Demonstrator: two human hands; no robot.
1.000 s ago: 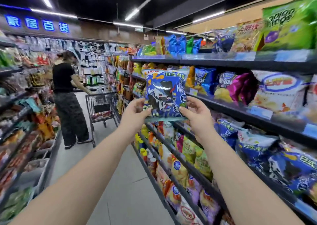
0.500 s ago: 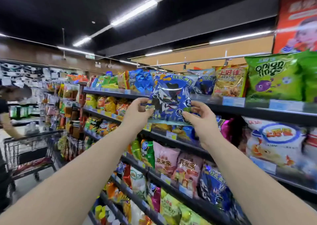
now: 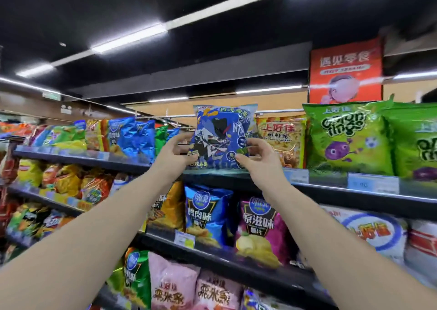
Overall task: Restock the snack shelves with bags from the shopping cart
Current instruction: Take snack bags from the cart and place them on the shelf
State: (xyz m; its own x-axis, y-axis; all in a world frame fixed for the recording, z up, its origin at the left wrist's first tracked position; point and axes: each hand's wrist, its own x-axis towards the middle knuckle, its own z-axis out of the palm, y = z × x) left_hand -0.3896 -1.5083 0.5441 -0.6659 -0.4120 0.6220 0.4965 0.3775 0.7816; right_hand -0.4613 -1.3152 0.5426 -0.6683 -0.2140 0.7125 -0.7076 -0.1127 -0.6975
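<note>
Gripping hands (image 3: 173, 154) (image 3: 261, 161) hide lower sides of the blue bag (image 3: 222, 129).

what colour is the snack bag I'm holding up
The bag is mostly blue with black-and-white artwork, seen in the head view.

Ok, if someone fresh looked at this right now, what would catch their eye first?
The blue snack bag, held upright in the centre by the left hand and right hand at the front of the top shelf, draws the eye first. Further right stand bright green onion-ring bags, with a red poster above them.
</note>
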